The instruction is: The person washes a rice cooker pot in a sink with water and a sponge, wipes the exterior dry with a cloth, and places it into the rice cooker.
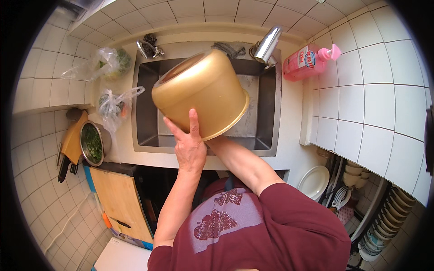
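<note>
A large gold-coloured metal pot [206, 91] is tilted over the stainless steel sink [276, 111], its base facing up and left, its rim down and right. Against the outer wall near the base, my left hand [188, 145] supports it with fingers spread. My right forearm passes below the rim, and the hand itself is hidden behind or inside the pot; its grip cannot be seen. Behind the pot, a grey cloth [230, 49] lies on the sink's back edge, beside a chrome faucet [268, 45].
Pink pump bottle [305, 64] stands right of the sink. At left are plastic bags of vegetables [113, 105], a steel bowl of leafy greens [93, 144], a knife holder [75, 139] and a wooden board [118, 200]. White plates [314, 183] and stacked bowls [390, 216] sit lower right.
</note>
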A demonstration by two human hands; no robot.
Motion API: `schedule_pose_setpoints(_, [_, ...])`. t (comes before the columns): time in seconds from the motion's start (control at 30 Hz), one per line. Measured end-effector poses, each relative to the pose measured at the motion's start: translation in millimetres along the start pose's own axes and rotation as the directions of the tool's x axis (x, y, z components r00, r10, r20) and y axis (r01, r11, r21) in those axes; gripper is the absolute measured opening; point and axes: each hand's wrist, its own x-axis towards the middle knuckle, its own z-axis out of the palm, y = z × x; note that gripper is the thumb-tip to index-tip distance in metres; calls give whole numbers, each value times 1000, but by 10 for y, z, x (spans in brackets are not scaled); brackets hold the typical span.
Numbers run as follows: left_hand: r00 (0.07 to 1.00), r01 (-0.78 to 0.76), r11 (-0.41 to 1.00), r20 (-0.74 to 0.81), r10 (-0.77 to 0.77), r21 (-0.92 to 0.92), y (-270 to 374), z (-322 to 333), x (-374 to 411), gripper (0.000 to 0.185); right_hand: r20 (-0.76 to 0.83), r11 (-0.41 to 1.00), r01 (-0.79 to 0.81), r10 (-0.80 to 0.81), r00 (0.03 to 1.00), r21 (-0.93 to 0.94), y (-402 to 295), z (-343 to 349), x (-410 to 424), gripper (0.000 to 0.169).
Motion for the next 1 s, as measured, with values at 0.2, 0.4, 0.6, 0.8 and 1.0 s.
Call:
schedule_pose_setpoints(0.2, [964,29,960,-245,-100,-280,-82,-183,68,86,59,955,146,-135,989,-257,-237,53,-226,90])
schedule_pose_setpoints(0.4, [788,457,173,308,-533,-872,-461,-19,67,78,236,607,313,-206,950,-730,-915,94,-787,84])
schedule_pose_setpoints(0.6, [559,653,-343,735,-384,-675,-752,280,-169,28,402,-690,61,-345,848,-721,-1763,-47,-913,40])
schedule_pose_setpoints(0.8, [529,665,-460,806,-267,-589,-907,324,-233,17,446,-646,90,-412,795,-758,-2253,646,-1507,22])
schedule_pose_setpoints(1.0, [548,669,-595,837,-11,-446,-1088,384,-230,39,892,-843,314,-362,270,-437,-3218,1980,-1778,17])
